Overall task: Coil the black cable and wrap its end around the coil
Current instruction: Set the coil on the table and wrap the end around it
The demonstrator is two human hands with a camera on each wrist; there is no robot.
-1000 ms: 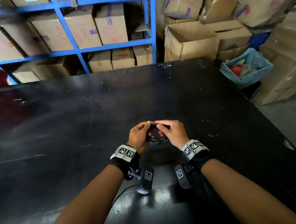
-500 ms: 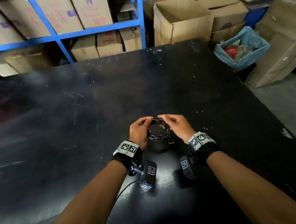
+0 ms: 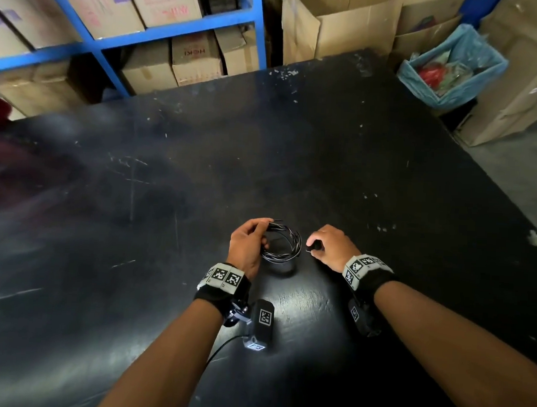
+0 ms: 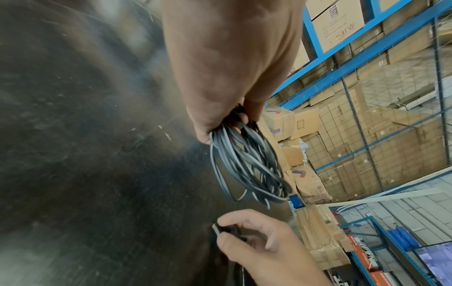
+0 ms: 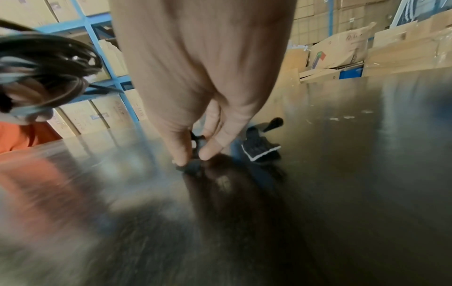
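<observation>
- Left wrist view: left hand (image 4: 227, 63) grips coil (image 4: 247, 166); right hand (image 4: 264, 245) pinches plug (image 4: 221, 230)
- Head view: hands now apart over worktop (image 3: 135, 227); earlier together on coil

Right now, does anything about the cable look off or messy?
Slightly. The coil in the left hand is loose, its loops splayed unevenly rather than stacked. The right hand pinches the cable end apart from the coil, not yet wrapped. No damage visible.
</observation>
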